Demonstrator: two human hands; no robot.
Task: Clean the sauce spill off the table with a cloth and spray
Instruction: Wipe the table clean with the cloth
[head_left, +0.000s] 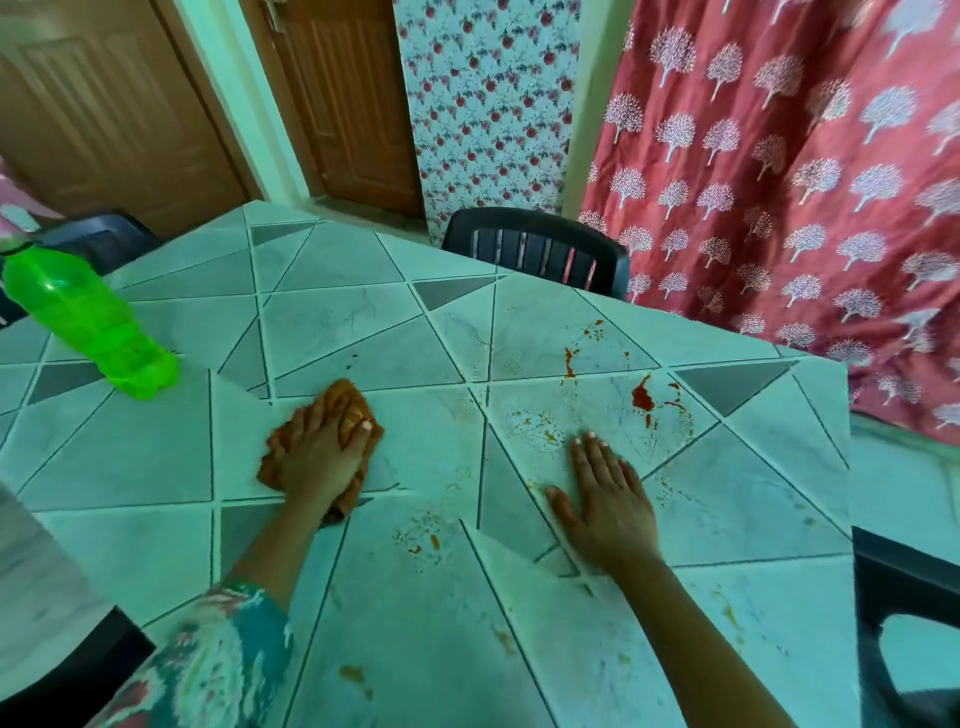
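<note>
**Hands on the table, cloth well left of the worst of the spill**

Left hand lay flat on the orange cloth, fingers spread, pressing it to the table rather than gripping it. My right hand rested open and empty, palm down, near the middle of the spill, apparently bracing.

I saw the sauce spill as scattered, not one pool. Its reddest blotches sat on the far right, beyond the right fingertips. Fainter orange specks and smears lay between the two hands, and more ran toward the near edge. The cloth sat apart from the red blotches, on a patch that looked mostly clean.

A green bottle stood at the far left, well away from both hands. I took it for the spray, though its top was cut off by the frame and I could not see a nozzle. A dark chair stood behind the far edge, with a red patterned curtain to the right of it.

My worry was the right palm. It seemed to lie on or just beside the speckled area, so lifting it could carry sauce elsewhere. The cloth already looked stained, though its own colour made that hard to judge. A long sweep to the right could spread a thin film instead of lifting the sauce. Pushing the red blotches rightward risked sending sauce over the table's right edge.
</note>
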